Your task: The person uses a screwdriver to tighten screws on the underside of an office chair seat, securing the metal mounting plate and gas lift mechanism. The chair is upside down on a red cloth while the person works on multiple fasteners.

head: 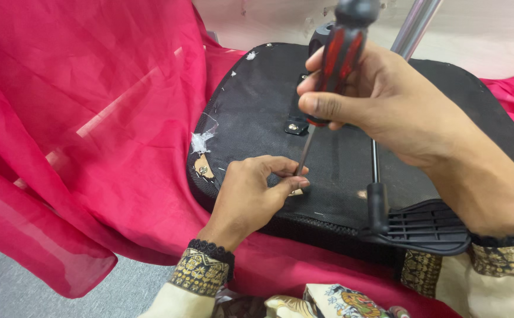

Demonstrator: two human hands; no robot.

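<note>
An upturned chair seat point(251, 112), covered underneath in black fabric, lies across pink cloth. My right hand point(380, 97) grips a screwdriver point(338, 59) with a red and black handle, held upright, its metal shaft pointing down to the seat near its front edge. My left hand point(251, 191) rests on the seat, fingers pinched around the shaft's tip, steadying it. A small metal bracket point(296, 126) is fixed to the seat just behind the shaft.
Sheer pink fabric point(86, 129) drapes over the left and under the seat. A black plastic lever paddle point(424, 227) on a rod sits at the seat's right front. A chrome tube point(414, 25) rises behind. Grey floor point(10, 282) shows lower left.
</note>
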